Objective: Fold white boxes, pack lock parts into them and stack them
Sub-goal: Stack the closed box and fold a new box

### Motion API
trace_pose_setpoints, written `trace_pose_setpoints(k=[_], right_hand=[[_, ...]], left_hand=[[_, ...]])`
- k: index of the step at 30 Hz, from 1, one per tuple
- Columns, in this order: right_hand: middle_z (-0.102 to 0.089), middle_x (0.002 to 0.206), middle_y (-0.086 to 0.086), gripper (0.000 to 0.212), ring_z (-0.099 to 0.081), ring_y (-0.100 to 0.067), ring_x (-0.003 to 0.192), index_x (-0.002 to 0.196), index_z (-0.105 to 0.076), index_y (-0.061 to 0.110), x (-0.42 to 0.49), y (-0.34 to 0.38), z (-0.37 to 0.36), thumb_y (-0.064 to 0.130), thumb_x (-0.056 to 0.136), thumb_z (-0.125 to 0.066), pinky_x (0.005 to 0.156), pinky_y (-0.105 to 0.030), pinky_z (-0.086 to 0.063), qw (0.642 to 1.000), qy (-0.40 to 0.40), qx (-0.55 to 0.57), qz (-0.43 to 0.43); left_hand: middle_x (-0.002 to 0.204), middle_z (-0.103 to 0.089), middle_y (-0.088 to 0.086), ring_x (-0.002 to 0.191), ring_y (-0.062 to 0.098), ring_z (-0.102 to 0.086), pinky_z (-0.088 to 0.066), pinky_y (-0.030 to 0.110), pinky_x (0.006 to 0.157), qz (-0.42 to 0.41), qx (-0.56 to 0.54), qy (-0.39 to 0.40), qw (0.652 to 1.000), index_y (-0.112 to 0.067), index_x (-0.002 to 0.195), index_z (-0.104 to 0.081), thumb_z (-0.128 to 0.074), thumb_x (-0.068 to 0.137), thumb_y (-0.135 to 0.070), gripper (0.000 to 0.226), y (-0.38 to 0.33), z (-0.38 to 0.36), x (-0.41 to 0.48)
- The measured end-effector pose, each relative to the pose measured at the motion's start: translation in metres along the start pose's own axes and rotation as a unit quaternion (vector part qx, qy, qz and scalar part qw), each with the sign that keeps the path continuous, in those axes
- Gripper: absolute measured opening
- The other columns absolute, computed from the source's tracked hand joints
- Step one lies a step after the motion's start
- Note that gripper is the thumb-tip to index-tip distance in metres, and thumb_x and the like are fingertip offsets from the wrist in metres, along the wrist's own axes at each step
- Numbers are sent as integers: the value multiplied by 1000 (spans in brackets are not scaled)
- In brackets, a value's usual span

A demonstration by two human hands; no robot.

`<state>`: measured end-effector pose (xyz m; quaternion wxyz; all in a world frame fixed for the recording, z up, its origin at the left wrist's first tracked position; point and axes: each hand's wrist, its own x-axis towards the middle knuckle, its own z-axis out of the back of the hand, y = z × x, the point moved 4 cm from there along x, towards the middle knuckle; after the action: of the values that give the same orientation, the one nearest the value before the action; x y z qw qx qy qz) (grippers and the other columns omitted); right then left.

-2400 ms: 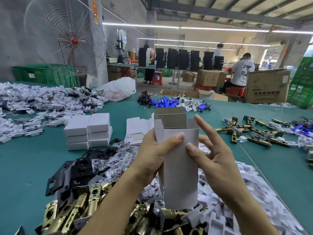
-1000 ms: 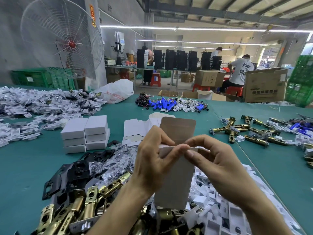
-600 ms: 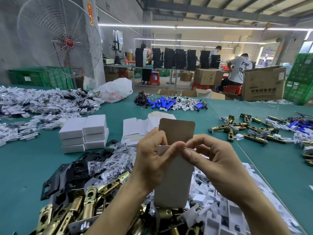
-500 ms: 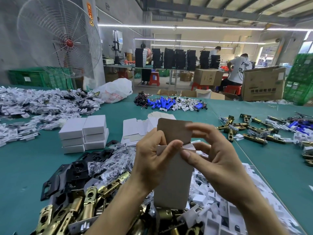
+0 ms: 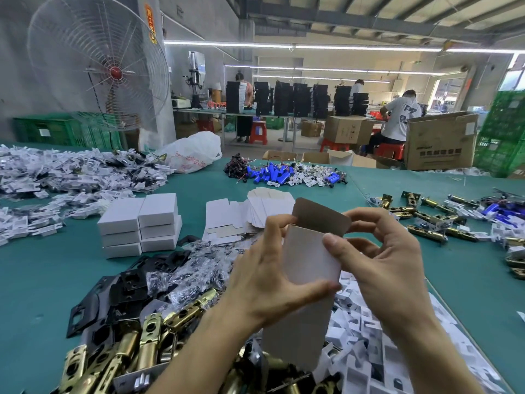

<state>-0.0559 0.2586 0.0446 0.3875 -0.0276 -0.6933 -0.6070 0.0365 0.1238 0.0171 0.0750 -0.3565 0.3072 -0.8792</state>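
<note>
Box point(image 5: 309, 260) interior isn't visible from here, so I can't tell if anything's in it. Its bottom end sits low behind your left wrist and the parts heap: open or closed, can't tell. The top opening is hidden behind the front panel and the flap point(image 5: 321, 216).

Your left hand point(image 5: 264, 282): the fingers go behind the box. Only the thumb shows clearly, laid across the front face about halfway down. Left grip is wrapped round the box, thumb in front, fingers behind.

Your right hand point(image 5: 389, 268): thumb pressed on the front face near the top right corner, fingers curled at the flap's right edge. Right grip pinches the box there.

The box is up in the air over the near heap, between both hands. It's upright, with the top leaning slightly right.

Materials:
- **Box:** thin card, matte white outside, raw brown inside. The flap has rounded corners and stands up with a slight curve.
- **Near left:** brass latches point(image 5: 136, 345), shiny and tube-shaped, cut off by the bottom edge.
- **Behind them:** flat black plates point(image 5: 127, 285) with holes, plus crinkly clear bags point(image 5: 193, 271) whose contents are too small to make out.
- **Near right:** blocky white plastic pieces point(image 5: 369, 336) in a heap.
- **Farther left on the green tabletop point(image 5: 42, 280):** closed boxes point(image 5: 139, 223), two columns touching, three high.
- **Just right of those:** flat blanks point(image 5: 227, 220), partly fanned.
</note>
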Motion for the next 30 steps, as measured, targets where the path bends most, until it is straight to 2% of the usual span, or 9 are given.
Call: trace_pose_setpoints(k=[4,8,10,12,16,19,23,26,30], right_hand=[[-67,89,10,30,-68,-13,72,88,-62,33,-1,0,-3,9,80,-77,66,-42,-58,1000,-23,-20,0],[-64,89,13,34,-69,-20,75,87,-56,36,-4,1,-7,8,83,-75,66,-56,-57,999,-51,-11,1],[-63,93,14,35,-70,-20,76,91,-55,37,-5,3,-10,9,83,-75,64,-56,-57,999,-35,-12,3],[-64,100,16,36,-72,-21,78,98,-57,40,-5,2,-12,13,83,-75,64,-55,-58,1000,-4,-24,-12],[-69,112,12,19,-74,-22,82,105,-66,42,-5,5,-18,43,87,-69,71,-54,-60,998,57,-12,-21],[-74,96,4,29,-73,-17,80,95,-73,31,-6,9,-21,56,83,-65,74,-53,-59,998,54,-8,-18],[-74,88,6,14,-72,-13,75,90,-73,30,-6,8,-19,37,78,-70,68,-48,-57,999,34,-8,-24],[-75,86,2,10,-71,-26,75,90,-74,28,-6,6,-17,28,80,-73,67,-55,-55,999,27,11,-30],[-75,86,-1,17,-72,-21,75,87,-72,24,-5,3,-12,6,85,-73,66,-48,-59,999,-22,19,-27]], left_hand=[[122,-51,-15,90,21,-66,-56,41,71,23,81,-28,996,-47,131,-6,-67,56,-80,102,-7,-3,-3],[129,-49,-11,96,21,-63,-44,32,69,46,114,-83,989,-42,144,-6,-64,62,-71,105,-11,-6,-4],[136,-46,-10,102,21,-61,-41,33,71,47,137,-65,987,-40,148,-3,-65,63,-72,110,-9,-8,-3],[129,-46,-14,99,18,-60,-41,32,69,52,120,-40,991,-42,144,-7,-64,65,-73,102,-4,-9,-1],[114,-41,-24,86,11,-51,-35,27,59,46,89,1,995,-50,130,-14,-65,67,-62,83,5,-9,1],[110,-38,-22,85,12,-46,-33,26,55,22,91,11,996,-52,125,-11,-64,64,-55,81,6,-8,1],[110,-35,-20,86,9,-39,-32,23,57,6,103,7,995,-53,130,-8,-54,58,-57,85,5,-6,0],[113,-35,-18,90,11,-43,-35,26,63,-5,102,4,995,-52,134,-8,-54,59,-57,88,5,-4,0],[114,-38,-15,90,10,-43,-37,27,66,-13,109,-10,994,-45,139,-16,-54,58,-57,90,0,-1,0]])
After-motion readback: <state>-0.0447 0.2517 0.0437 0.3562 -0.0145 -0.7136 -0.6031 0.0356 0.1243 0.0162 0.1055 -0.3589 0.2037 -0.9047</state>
